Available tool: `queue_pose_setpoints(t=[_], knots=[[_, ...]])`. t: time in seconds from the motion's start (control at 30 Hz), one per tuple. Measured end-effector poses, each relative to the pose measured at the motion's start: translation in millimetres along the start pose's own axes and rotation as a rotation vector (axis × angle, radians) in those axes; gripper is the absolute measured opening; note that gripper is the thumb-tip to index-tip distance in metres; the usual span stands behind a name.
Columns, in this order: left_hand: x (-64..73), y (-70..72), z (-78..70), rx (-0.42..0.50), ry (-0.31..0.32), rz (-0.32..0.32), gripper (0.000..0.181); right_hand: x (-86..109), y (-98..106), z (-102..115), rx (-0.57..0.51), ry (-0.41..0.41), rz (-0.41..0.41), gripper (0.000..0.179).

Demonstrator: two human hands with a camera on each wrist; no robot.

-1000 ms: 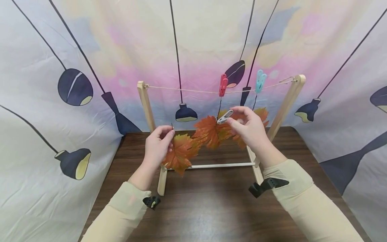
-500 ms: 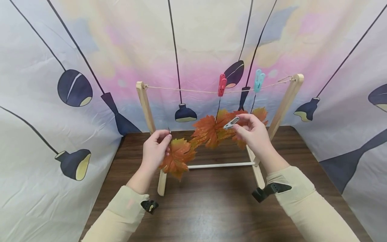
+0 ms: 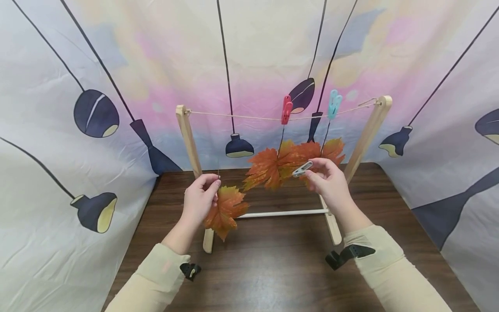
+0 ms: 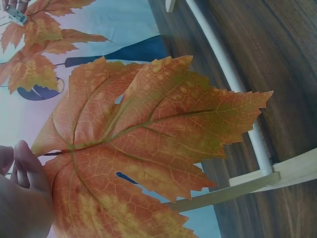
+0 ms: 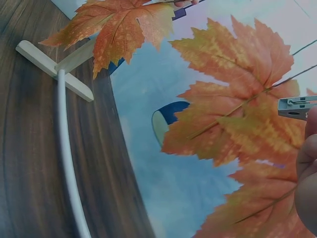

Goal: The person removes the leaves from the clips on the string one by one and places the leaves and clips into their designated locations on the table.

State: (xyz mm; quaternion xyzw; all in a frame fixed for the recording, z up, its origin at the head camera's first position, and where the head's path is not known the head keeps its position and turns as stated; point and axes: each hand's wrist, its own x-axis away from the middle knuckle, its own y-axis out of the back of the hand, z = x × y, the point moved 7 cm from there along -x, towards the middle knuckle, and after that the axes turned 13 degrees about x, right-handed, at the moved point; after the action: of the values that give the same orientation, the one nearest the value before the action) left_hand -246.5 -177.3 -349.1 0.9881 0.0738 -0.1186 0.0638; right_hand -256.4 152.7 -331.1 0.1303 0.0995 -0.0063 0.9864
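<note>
In the head view my left hand [image 3: 198, 197] pinches the thin stem of an orange-and-yellow artificial maple leaf [image 3: 226, 210]. That leaf [image 4: 148, 129] fills the left wrist view. My right hand [image 3: 330, 184] holds a pale grey clothespin [image 3: 299, 171] between thumb and fingers; the clothespin's tip [image 5: 290, 106] shows at the right edge of the right wrist view, apart from the leaves. A red clothespin [image 3: 286, 113] and a light blue clothespin [image 3: 333, 106] grip the string [image 3: 241, 116]. Orange leaves [image 3: 265, 167] hang below them by dark stems, partly behind my right hand.
The string runs between two wooden posts [image 3: 368, 138] of a rack. A white rod [image 3: 286, 213] joins the posts low down. The rack stands on a dark wooden table [image 3: 265, 268], before a curtain [image 3: 257, 52] printed with lamps.
My left hand has lowered slightly with its leaf, now apart from the hanging leaves. My right hand has moved down and a little right, taking the grey clothespin away from the nearer hanging stem.
</note>
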Motion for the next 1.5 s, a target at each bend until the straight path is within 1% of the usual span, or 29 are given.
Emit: queue_pose_setpoints(t=[0.13,0.33,0.43,0.57,0.7,0.8,0.9,0.97,1.07,1.2,1.33,1.5], knots=[[2.5,2.4,6.4,-0.014,0.016,-0.006,0.015,4.3,0,-12,-0.031,-0.014,-0.016,0.028],[6.2,5.4,16.1,-0.032,0.053,-0.014,0.014,9.1,-1,-25,-0.047,-0.037,-0.044,0.028],[7.0,5.4,19.8,-0.035,0.06,-0.005,0.015,10.2,-3,-31,-0.075,-0.062,-0.059,0.029],[7.8,5.5,22.6,-0.037,0.06,0.009,0.014,10.4,-7,-34,-0.096,-0.066,-0.062,0.032],[8.6,6.2,25.5,-0.047,0.064,0.022,0.015,12.3,-8,-36,-0.071,-0.067,-0.064,0.034],[8.7,6.8,29.3,-0.067,0.067,0.032,0.015,15.0,-7,-42,-0.067,-0.087,-0.074,0.033],[8.9,7.6,34.5,-0.086,0.07,0.039,0.016,17.4,-6,-48,-0.118,-0.107,-0.083,0.032],[9.2,8.6,38.2,-0.094,0.073,0.039,0.015,19.0,-9,-53,-0.176,-0.122,-0.08,0.034],[9.9,9.8,43.2,-0.104,0.079,0.04,0.015,21.4,-12,-63,-0.232,-0.151,-0.092,0.036],[10.9,10.1,49.9,-0.108,0.088,0.058,0.016,26.5,-14,-77,-0.262,-0.181,-0.129,0.029],[12.0,11.3,56.2,-0.124,0.081,0.07,0.017,32.0,-13,-88,-0.286,-0.178,-0.151,0.025],[14.6,12.9,63.9,-0.15,0.072,0.084,0.017,36.5,-11,-98,-0.284,-0.193,-0.163,0.031]])
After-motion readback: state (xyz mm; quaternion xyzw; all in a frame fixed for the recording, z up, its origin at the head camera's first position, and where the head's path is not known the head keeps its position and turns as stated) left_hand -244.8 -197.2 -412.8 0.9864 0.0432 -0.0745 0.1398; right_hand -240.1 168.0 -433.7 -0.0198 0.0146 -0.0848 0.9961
